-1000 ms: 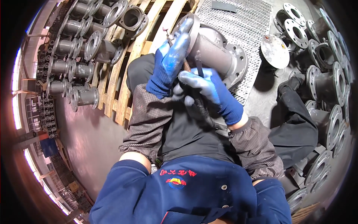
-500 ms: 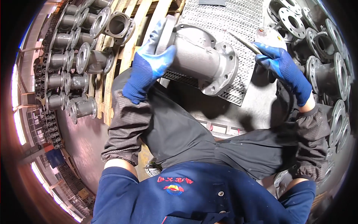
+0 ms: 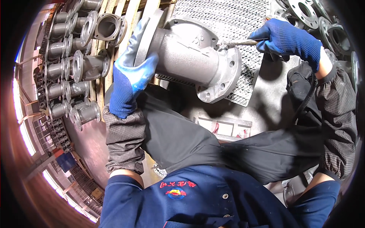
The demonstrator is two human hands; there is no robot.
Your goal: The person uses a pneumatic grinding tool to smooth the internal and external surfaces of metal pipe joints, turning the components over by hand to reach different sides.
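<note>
In front of me a grey cast-iron valve body [image 3: 186, 57] lies over a perforated metal grate, its flanges at left and right and a round flanged opening facing away. My left hand [image 3: 131, 70], in a blue coated glove, grips its left flange, thumb on the near side and fingers around the rim. My right hand [image 3: 287, 40], gloved too, is closed around a slim rod-shaped tool [image 3: 243, 42]. The rod's tip points left and meets, or nearly meets, the casting between the round opening and the right flange. My right fingers are partly hidden beneath the hand.
Rows of grey flanged castings [image 3: 57, 70] line the left side beside a wooden pallet [image 3: 131, 11]. More flanged castings [image 3: 304, 13] are piled at the right. The metal grate [image 3: 247, 72] lies under the work. A dark hose [image 3: 306, 97] hangs below my right hand.
My right hand has moved up and brought the rod's tip leftward to the casting. The valve body has shifted slightly left and turned a little, with my left hand still on its flange.
</note>
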